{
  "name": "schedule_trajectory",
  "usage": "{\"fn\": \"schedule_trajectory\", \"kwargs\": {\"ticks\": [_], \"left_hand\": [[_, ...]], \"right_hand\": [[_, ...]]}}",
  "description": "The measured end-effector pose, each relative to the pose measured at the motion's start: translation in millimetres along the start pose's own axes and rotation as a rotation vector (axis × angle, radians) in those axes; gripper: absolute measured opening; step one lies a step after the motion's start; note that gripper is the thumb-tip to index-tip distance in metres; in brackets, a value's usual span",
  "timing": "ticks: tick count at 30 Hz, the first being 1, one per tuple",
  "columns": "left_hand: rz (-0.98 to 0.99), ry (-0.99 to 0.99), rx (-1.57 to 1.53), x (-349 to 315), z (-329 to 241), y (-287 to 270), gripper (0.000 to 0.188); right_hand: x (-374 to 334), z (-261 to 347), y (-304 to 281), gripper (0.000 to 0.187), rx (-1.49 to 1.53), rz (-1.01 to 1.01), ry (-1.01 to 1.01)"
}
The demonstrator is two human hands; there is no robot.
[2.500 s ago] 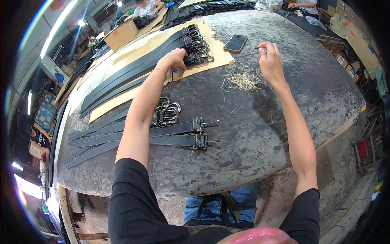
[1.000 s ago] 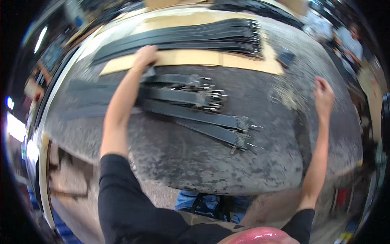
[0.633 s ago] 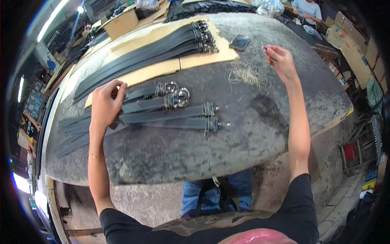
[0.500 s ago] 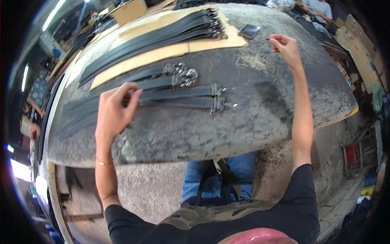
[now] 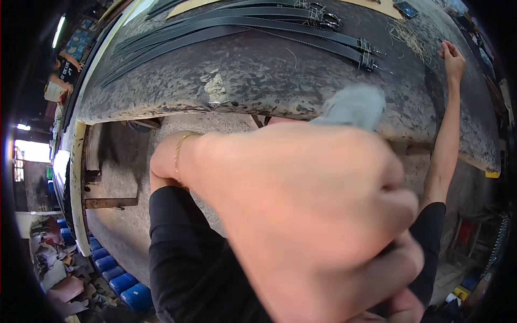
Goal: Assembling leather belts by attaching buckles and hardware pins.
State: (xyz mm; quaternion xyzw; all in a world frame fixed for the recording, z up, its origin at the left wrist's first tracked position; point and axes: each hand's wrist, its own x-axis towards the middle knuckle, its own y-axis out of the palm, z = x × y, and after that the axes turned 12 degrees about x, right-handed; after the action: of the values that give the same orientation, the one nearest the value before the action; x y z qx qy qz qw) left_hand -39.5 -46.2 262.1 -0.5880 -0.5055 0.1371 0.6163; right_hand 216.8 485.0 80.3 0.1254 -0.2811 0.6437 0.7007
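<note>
My left hand [image 5: 301, 199] is raised close to the head camera, large and blurred, its fingers curled into a fist. A blurred grey-blue, cloth-like piece [image 5: 355, 107] sticks out from the fist's far side; most of it is hidden behind the hand. My right hand [image 5: 454, 58] is over the table's right side, thumb and fingers pinched together; whatever they hold is too small to make out. Beside it lies a scatter of pale thread scraps [image 5: 412, 43]. Left of these, dark stitched straps [image 5: 318, 39] lie in tied bundles, with metal fittings at their right ends.
The dark, worn tabletop [image 5: 258, 75] bears a pale torn patch [image 5: 214, 89] near its front edge. A phone [image 5: 405, 9] and a cardboard sheet [image 5: 371, 6] lie at the back. Blue containers [image 5: 134, 296] line the floor at lower left. Another person's arm [image 5: 70, 61] shows at far left.
My left hand has left the straps and come up toward the camera, now with the grey-blue piece at its fist. The view has tilted downward and shifted; my right hand stays pinched by the thread scraps.
</note>
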Motion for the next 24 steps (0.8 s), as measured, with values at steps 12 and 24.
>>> {"fn": "schedule_trajectory", "kwargs": {"ticks": [12, 24], "left_hand": [[-0.012, -0.124, 0.246, -5.9, 175.0, 116.0, 0.012], [0.272, 0.041, 0.307, 80.6, 226.3, 164.5, 0.038]], "right_hand": [[-14.5, 23.5, -3.7, 0.019, 0.131, -0.032, -0.131], [-18.2, 32.7, -18.7, 0.018, 0.06, 0.049, -0.154]]}}
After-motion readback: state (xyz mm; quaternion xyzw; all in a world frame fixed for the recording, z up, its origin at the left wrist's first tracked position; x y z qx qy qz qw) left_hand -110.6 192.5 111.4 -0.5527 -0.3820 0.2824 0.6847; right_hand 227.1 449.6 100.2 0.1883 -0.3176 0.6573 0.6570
